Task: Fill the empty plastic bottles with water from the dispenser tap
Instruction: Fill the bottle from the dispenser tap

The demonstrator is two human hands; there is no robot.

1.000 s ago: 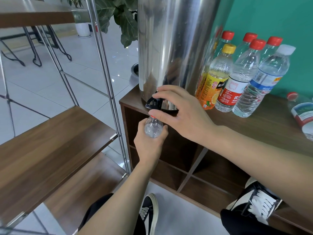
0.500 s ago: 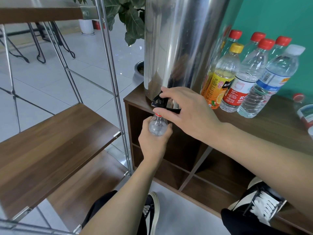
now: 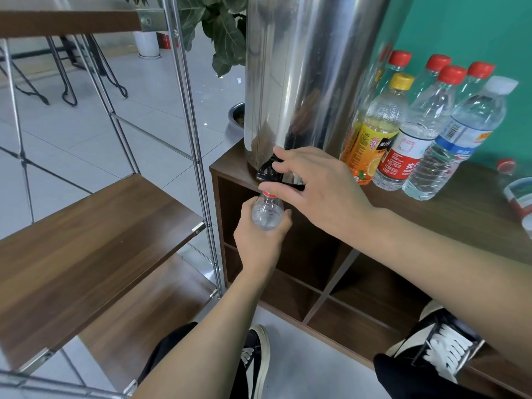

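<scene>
Left hand (image 3: 260, 240) grips the clear bottle (image 3: 267, 212) upright, neck directly beneath the black tap (image 3: 269, 171). Right hand (image 3: 319, 191) pinches the tap lever.

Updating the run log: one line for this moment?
step: filling | left hand: holds bottle under tap | right hand: on tap
</scene>
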